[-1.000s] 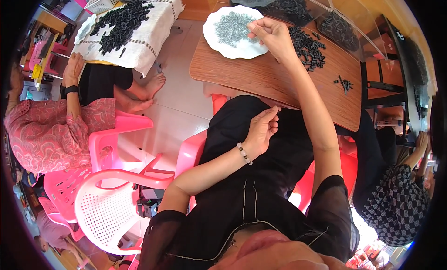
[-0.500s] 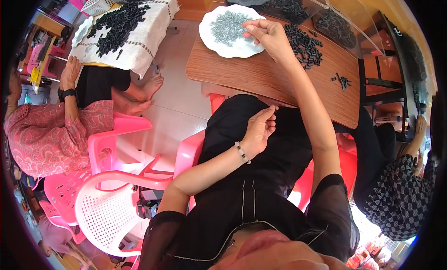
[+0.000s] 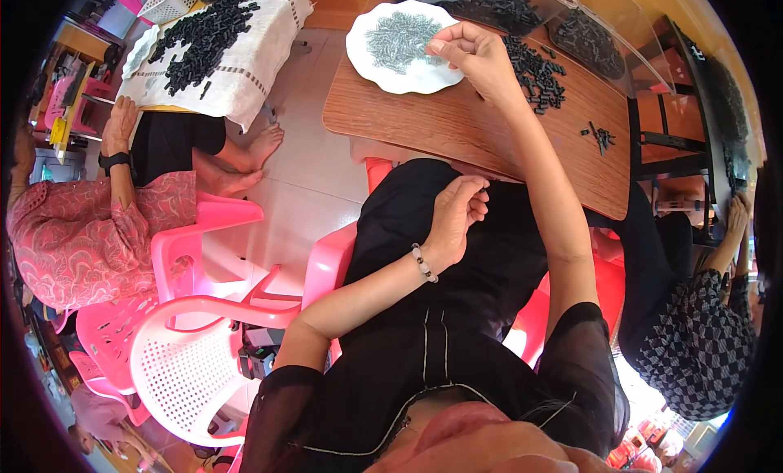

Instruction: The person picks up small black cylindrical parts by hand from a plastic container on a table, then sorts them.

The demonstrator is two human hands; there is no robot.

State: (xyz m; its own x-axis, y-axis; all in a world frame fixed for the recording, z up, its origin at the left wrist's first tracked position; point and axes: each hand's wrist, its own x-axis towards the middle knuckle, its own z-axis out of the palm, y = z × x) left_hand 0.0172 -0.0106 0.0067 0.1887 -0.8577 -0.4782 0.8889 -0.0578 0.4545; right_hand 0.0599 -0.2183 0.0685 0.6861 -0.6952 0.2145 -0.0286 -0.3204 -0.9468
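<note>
A white plate with a scalloped rim (image 3: 361,66) holds a heap of small thin silvery pieces (image 3: 401,41). Over the plate's right edge is my right hand (image 3: 481,61), its thumb and forefinger pinched together. Whatever is in that pinch is too small to make out. My left hand (image 3: 453,222), with a bead bracelet at the wrist, is held above my lap near the table's front edge. Its fingers are curled and the thumb is pressed to them; what they hold, if anything, cannot be made out. Many short black cylindrical parts (image 3: 534,77) lie right of the plate, partly behind my right hand.
On the wooden table (image 3: 408,122), a small pile of dark pieces (image 3: 600,137) lies farther right. Clear bags of black parts (image 3: 587,45) are at the back. Left, a person sits by a cloth-covered table (image 3: 236,81). Another person (image 3: 693,351) is at right. Pink chairs (image 3: 192,375) stand nearby.
My right hand has shifted only slightly and stays pinched over the plate's right side. The left hand has turned a little and its fingers have drawn closer together. The view has moved slightly.
</note>
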